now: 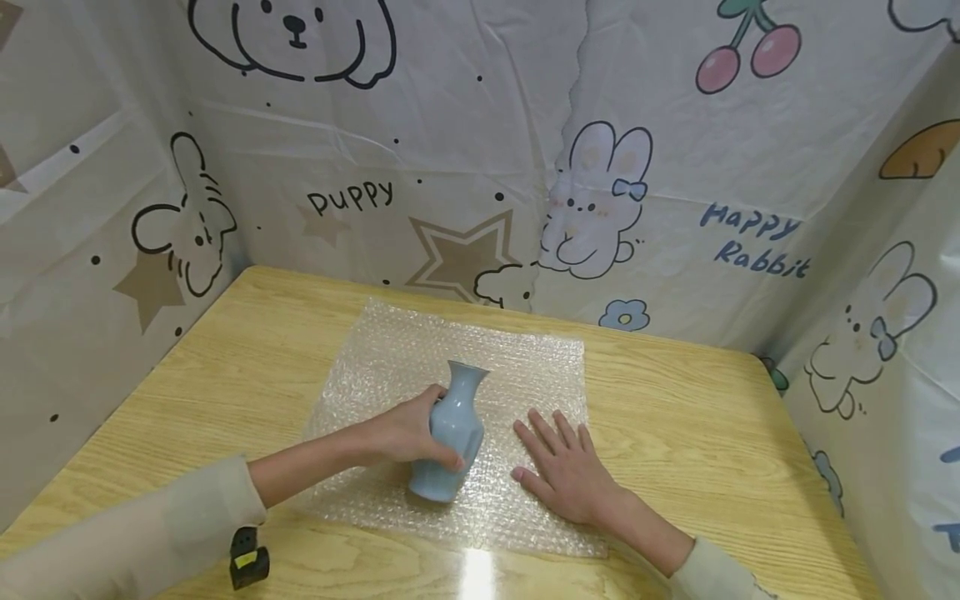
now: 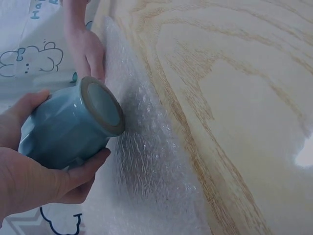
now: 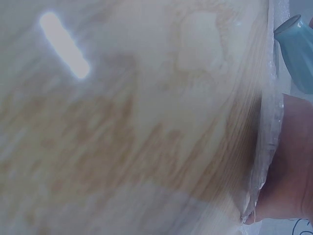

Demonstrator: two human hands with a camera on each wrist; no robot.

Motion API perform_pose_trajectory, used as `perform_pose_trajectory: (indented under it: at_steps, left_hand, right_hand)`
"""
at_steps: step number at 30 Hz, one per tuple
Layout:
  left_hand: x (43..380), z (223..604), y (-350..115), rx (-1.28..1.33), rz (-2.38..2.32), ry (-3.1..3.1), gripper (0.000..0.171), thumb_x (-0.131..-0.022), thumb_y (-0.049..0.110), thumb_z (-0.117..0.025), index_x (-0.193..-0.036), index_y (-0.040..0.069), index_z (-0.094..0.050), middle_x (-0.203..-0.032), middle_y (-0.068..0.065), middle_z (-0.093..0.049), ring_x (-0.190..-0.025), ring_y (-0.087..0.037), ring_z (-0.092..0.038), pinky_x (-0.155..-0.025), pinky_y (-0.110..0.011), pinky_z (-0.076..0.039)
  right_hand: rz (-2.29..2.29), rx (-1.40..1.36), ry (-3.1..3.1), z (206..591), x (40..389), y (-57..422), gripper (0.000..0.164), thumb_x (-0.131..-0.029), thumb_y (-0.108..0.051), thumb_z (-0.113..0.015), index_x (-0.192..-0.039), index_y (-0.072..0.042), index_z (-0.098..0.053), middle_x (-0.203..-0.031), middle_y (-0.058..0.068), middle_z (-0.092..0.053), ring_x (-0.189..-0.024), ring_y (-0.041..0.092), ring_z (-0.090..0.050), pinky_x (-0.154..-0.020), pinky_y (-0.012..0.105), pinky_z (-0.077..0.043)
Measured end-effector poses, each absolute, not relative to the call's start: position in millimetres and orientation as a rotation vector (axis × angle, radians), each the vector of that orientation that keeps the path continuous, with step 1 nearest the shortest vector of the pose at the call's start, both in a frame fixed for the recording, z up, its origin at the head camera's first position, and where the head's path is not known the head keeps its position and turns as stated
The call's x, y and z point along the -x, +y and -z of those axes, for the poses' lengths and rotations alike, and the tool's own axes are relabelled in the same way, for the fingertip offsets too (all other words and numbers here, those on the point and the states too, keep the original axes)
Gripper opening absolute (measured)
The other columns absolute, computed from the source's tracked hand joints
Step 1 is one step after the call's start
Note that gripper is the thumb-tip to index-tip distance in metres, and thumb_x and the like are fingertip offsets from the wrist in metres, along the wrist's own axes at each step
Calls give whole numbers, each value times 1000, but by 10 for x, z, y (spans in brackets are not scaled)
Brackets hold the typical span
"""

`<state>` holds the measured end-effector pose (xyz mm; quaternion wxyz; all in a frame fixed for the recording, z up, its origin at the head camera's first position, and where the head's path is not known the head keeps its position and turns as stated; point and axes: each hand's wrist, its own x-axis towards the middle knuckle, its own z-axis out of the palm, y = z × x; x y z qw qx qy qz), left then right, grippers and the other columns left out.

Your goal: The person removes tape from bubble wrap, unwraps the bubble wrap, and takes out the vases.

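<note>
My left hand (image 1: 405, 429) grips a pale blue glazed vase (image 1: 455, 423) round its body, thumb on the near side. The vase leans slightly, its flared mouth pointing away from me. Its ring-shaped foot (image 2: 103, 106) faces the camera in the left wrist view, just over the bubble wrap (image 2: 142, 142). This clear sheet (image 1: 525, 367) lies spread on the wooden table under both hands. To the right of the vase, my right hand (image 1: 573, 479) rests palm down on the sheet with its fingers spread. The right wrist view catches the vase's neck and mouth (image 3: 296, 46) at its edge.
The light wood-grain table (image 1: 675, 417) extends on every side of the sheet. A small black object with a yellow label (image 1: 247, 560) shows beside the left sleeve. Printed cloth (image 1: 450, 150) with cartoon animals hangs behind the table and along its sides.
</note>
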<state>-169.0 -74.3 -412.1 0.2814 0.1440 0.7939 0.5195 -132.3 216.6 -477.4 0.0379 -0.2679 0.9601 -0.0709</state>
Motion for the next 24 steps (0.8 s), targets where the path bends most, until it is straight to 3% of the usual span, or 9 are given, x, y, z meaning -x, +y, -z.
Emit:
perform_pose_trajectory:
  at_steps: [24]
  left_hand:
    - [1926,4040,-779,-313,-1507,2103,98,-72,13,-89,-147,3,-27,-122,-17,-58,-109,-32,-60,-99,-53,-47]
  right_hand:
    - [199,811,2943,4773,1320,2160,67,-105,-53,-36,-158,-14,-29,-163,16,-21,-145,50,-15,-108,75,-18]
